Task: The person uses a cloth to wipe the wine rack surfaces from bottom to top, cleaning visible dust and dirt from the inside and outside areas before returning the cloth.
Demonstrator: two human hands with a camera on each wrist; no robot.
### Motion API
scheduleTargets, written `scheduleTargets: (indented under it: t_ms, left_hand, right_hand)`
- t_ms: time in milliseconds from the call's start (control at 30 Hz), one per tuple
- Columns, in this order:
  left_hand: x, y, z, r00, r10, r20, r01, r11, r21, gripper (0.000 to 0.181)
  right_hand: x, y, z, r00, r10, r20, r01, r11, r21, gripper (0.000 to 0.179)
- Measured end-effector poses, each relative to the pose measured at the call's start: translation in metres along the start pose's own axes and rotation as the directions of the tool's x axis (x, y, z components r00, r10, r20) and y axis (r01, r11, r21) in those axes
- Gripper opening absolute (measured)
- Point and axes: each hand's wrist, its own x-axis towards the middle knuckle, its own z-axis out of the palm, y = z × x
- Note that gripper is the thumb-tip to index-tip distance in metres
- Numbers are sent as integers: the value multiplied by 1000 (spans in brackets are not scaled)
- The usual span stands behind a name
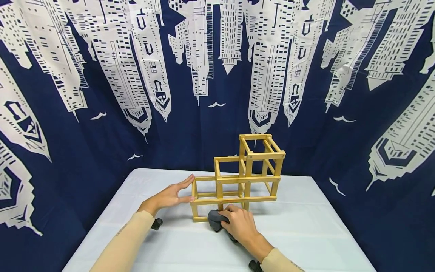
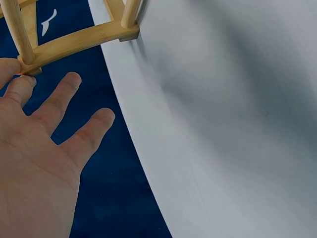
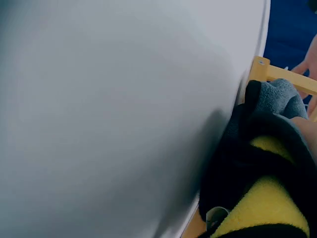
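A stepped wooden rack (image 1: 232,179) of light slats and rods stands on the white table. My left hand (image 1: 173,196) is at its left end, with the thumb at the front corner and fingertips at the back one. Those fingers are fairly straight and spread, as the palm (image 2: 39,163) in the left wrist view shows. My right hand (image 1: 240,223) grips a bunched grey cloth (image 1: 216,220) at the rack's lower front rail. The right wrist view shows the cloth (image 3: 270,191) with fluffy yellow parts and black edging; most of the gripping fingers are hidden there.
The white table (image 1: 299,230) extends around the rack and ends just behind it. A dark blue curtain (image 1: 190,139) printed with white buildings hangs behind and at both sides. Small black objects show beside the left wrist (image 1: 156,224) and the right wrist (image 1: 255,265).
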Motion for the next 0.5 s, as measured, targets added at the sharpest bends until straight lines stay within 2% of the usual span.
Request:
scheduleTargets:
  t_ms: [100, 167, 233, 367, 500]
  left_hand:
    - [1, 1, 0, 1000, -8, 4, 8, 1000, -7, 95]
    - [1, 1, -1, 1000, -6, 3, 6, 1000, -6, 96]
    - [1, 1, -1, 1000, -9, 4, 9, 1000, -7, 95]
    - [0, 1, -1, 1000, 0, 1, 0, 1000, 3, 92]
    - [-1, 0, -2, 1000, 5, -3, -5, 1000, 2, 91]
  right_hand:
    - [-1, -1, -1, 996, 43, 80, -45, 999, 21, 37]
    - [-1, 0, -1, 995, 43, 89, -46, 999, 27, 37]
    - [-1, 1, 0, 997, 29, 67, -30, 999, 20, 39]
    - [-1, 7, 1, 996, -43, -72, 43, 999, -11, 45]
    - [3, 12, -4, 960, -131, -247, 131, 991, -19, 54]
